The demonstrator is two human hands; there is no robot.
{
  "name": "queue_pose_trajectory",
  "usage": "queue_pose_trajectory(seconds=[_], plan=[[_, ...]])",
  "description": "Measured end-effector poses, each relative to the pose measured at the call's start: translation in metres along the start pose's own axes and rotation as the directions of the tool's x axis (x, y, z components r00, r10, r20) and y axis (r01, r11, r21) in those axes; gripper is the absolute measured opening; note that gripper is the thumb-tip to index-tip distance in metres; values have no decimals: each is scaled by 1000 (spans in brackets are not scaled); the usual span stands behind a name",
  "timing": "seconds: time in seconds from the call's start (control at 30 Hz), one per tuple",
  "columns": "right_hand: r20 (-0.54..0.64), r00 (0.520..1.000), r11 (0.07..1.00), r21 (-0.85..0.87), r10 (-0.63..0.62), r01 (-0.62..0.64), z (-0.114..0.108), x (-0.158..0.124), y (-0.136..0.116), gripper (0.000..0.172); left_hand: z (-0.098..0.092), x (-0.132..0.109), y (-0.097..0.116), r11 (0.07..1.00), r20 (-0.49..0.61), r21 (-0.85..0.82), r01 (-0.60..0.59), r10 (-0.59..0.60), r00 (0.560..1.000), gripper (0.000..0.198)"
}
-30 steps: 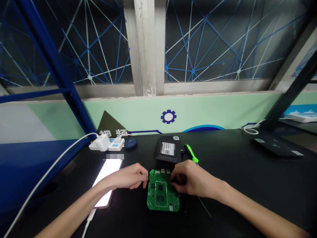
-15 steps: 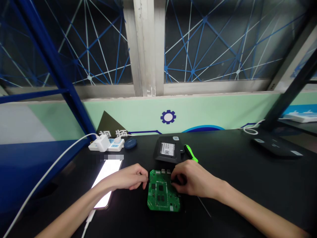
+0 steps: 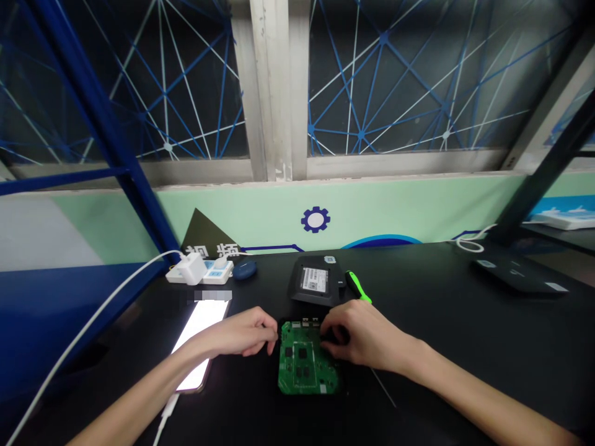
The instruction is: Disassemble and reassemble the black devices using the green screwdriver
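Note:
A green circuit board (image 3: 304, 365) with dark chips and several metal ports along its far edge lies flat on the black table (image 3: 465, 347). A dark rim seems to surround it, possibly a casing. My left hand (image 3: 244, 334) grips its left edge with curled fingers. My right hand (image 3: 360, 334) holds its upper right edge, and the fingertips hide that corner. Just beyond the board lies a black device housing (image 3: 316, 280) with a white label, and a green-handled screwdriver (image 3: 357, 287) lies beside it.
A lit phone (image 3: 199, 341) lies under my left forearm, with a white cable (image 3: 167, 412) at its lower end. Farther back are a white power strip (image 3: 199, 272) with a plugged-in charger and a blue mouse (image 3: 244, 270). A flat black device (image 3: 518, 275) sits far right.
The green circuit board has turned slightly and now sits straighter between my hands. My hands have barely moved.

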State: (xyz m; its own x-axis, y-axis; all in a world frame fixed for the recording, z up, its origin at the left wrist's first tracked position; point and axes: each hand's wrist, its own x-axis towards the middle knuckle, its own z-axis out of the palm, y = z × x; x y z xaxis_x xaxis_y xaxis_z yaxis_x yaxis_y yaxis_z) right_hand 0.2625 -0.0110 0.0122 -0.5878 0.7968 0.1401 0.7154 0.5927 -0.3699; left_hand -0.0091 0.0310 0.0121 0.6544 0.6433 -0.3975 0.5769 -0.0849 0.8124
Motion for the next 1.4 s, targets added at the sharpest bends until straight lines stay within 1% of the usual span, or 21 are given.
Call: queue_pose_trajectory(seconds=[0.17, 0.33, 0.4, 0.53, 0.63, 0.73, 0.8, 0.83, 1.0, 1.1, 1.3, 1.4], plan=[[-53, 999, 1000, 2, -13, 13, 1, 1, 1, 6, 1, 0, -2, 1000, -34, 2, 6, -6, 999, 33], [-181, 982, 995, 67, -61, 74, 0, -2, 1, 9, 2, 0, -2, 1000, -42, 6, 2, -2, 999, 37], [-263, 962, 993, 66, -76, 96, -1, -3, 2, 9, 2, 0, -2, 1000, -42, 5, 4, -4, 999, 37], [-432, 897, 994, 21, -88, 108, -5, -4, 2, 6, 3, 0, -2, 1000, -47, -1, 21, -22, 999, 37], [-511, 856, 996, -8, -82, 90, -8, -3, 2, 8, 4, 0, -1, 1000, -45, -2, 25, -25, 999, 38], [-553, 828, 996, -41, -91, 82, -12, -1, 3, 19, 3, 0, 0, 1000, -50, -3, 29, -29, 998, 37], [-552, 829, 996, -65, -90, 65, -14, 1, 6, 25, 3, 0, 0, 999, -53, -3, 32, -32, 998, 37], [-540, 838, 996, -72, -81, 49, -15, 3, 8, 28, 4, 0, 1, 1000, -54, -1, 31, -31, 998, 37], [-439, 899, 997, -69, -8, -24, -15, 14, 21, 43, 4, -2, 2, 1000, -61, 4, 17, -17, 998, 33], [-377, 926, 992, -123, -26, -22, -14, 22, 25, 51, 3, -2, 1, 1000, -53, 9, 18, -17, 998, 32], [-271, 959, 976, -219, -77, 16, -10, 40, 26, 53, 2, -3, 0, 999, -35, 29, 17, -16, 999, 33], [-241, 968, 972, -235, -76, 18, -8, 46, 27, 65, 2, -4, 2, 999, -46, 49, 3, -1, 999, 29]])
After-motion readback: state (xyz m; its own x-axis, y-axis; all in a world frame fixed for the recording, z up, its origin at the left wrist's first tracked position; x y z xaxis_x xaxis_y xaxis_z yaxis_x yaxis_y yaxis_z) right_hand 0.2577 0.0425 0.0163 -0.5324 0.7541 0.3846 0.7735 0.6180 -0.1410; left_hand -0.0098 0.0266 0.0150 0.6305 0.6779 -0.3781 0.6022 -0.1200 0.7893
